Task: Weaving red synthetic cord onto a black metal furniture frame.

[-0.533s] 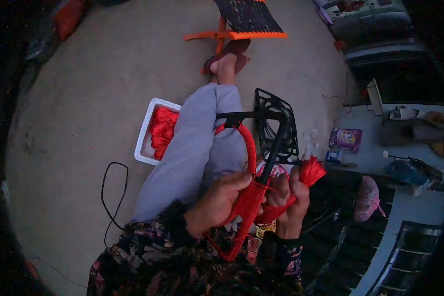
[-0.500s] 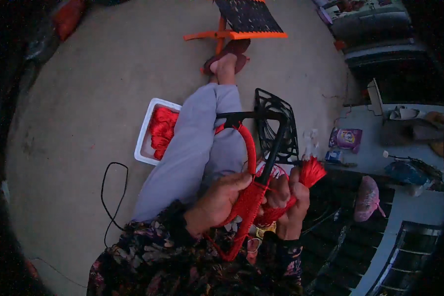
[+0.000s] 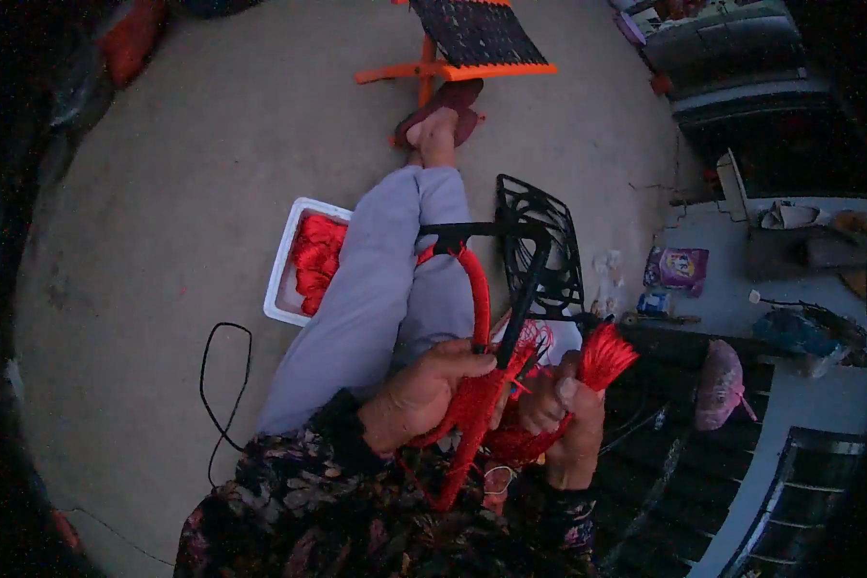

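A black tubular frame (image 3: 527, 301) rises over my lap, one of its bars wrapped in red cord (image 3: 479, 289) and its lower part covered in red woven cord. My left hand (image 3: 416, 397) is closed around the woven part, thumb resting along the top near the bars. On the other side my right hand (image 3: 570, 419) grips a thick hank of red cord (image 3: 607, 358); its brushy end sticks out above the fist and more hangs below. Loose red strands lie between the frame and my right fingers. The exact place where strand meets frame is hidden by the fingers.
Left of my legs stands a white tray (image 3: 279, 265) with red cord hanks (image 3: 316, 258). A black openwork rack (image 3: 556, 252) lies to the right. Ahead is an orange folding seat (image 3: 501, 70). A black cable (image 3: 202, 380) loops on the floor; a purple packet (image 3: 676, 270) sits farther right.
The frame has turned slightly and shifted a little left in my left hand. My right hand, still holding the hank, has moved slightly lower, and strands now stand up beside the bar.
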`<state>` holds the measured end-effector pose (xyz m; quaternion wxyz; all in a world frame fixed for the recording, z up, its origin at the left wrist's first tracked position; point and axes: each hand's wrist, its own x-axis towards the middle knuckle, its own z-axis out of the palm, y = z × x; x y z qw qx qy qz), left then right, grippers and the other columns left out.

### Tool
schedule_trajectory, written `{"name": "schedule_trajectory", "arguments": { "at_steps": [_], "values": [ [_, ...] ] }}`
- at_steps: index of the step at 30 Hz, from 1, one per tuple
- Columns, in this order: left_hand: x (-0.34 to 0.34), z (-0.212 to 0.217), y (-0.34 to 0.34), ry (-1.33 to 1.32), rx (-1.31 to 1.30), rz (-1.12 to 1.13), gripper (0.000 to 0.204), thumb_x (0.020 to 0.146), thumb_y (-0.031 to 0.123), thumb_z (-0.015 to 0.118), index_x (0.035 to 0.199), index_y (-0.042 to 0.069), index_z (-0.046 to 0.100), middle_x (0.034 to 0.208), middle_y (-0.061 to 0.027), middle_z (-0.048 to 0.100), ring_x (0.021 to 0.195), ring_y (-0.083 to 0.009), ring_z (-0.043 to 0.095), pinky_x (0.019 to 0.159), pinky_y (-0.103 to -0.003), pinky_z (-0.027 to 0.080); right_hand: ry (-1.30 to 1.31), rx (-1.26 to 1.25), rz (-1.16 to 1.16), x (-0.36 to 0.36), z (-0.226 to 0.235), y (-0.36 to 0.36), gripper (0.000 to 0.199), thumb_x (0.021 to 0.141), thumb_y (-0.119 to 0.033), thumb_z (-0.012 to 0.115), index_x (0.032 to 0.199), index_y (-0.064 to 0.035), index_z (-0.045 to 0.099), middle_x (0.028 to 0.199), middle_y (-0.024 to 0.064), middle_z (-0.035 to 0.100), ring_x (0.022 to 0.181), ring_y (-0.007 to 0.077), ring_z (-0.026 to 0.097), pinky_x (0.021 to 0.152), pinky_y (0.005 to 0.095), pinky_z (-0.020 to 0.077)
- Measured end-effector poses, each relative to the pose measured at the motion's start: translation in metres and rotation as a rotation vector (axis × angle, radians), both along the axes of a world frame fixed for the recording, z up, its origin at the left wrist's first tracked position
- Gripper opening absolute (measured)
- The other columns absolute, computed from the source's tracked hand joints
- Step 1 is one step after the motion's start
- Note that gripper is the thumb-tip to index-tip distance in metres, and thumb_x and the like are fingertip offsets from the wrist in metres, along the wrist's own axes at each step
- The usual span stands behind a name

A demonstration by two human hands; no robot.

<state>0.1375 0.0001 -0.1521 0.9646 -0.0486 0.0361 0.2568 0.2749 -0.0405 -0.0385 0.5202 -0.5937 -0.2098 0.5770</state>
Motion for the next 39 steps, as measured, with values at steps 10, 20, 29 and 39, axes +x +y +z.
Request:
{"name": "schedule_trajectory", "arguments": {
  "at_steps": [10, 20, 29, 39],
  "values": [
    [0.002, 0.0, 0.005, 0.011, 0.069, -0.051, 0.021, 0.089, 0.018, 0.055, 0.097, -0.001, 0.059, 0.074, -0.0171, 0.063, 0.064, -0.0286, 0.063, 0.058, -0.041, 0.052, -0.015, 0.027, -0.011, -0.004, 0.005, 0.002, 0.022, 0.079, -0.021, 0.062, 0.077, -0.012, 0.042, 0.053, -0.0032, 0.035, 0.041, 0.0077, 0.034, 0.038, 0.0244, 0.0308],
    [0.005, -0.004, 0.001, 0.156, 0.241, -0.11, 0.026, 0.082, 0.027, 0.061, 0.083, 0.002, 0.064, 0.069, -0.0099, 0.064, 0.059, -0.0207, 0.063, 0.056, -0.032, 0.052, 0.043, 0.016, 0.0, 0.006, 0.006, -0.012, 0.011, 0.084, -0.011, 0.058, 0.088, -0.0037, 0.051, 0.063, 0.0012, 0.046, 0.052, 0.013, 0.045, 0.049, 0.0272, 0.0376],
    [0.002, -0.006, -0.004, 0.08, 0.154, -0.095, 0.033, 0.085, 0.032, 0.061, 0.082, 0.0, 0.061, 0.07, -0.0153, 0.062, 0.06, -0.0287, 0.06, 0.058, -0.041, 0.05, -0.106, 0.054, -0.005, -0.007, 0.014, -0.004, 0.019, 0.078, -0.016, 0.059, 0.082, -0.0085, 0.042, 0.056, -0.0004, 0.037, 0.043, 0.0092, 0.036, 0.041, 0.0242, 0.0323],
    [0.007, -0.02, -0.009, 0.019, 0.051, -0.077, 0.03, 0.091, 0.028, 0.055, 0.101, 0.0, 0.059, 0.08, -0.0191, 0.065, 0.073, -0.0339, 0.066, 0.068, -0.051, 0.054, -0.127, 0.051, 0.026, 0.002, 0.008, -0.027, 0.022, 0.079, -0.009, 0.064, 0.094, -0.0038, 0.049, 0.067, 0.0033, 0.053, 0.053, 0.0112, 0.048, 0.047, 0.0259, 0.0392]
  ]
}}
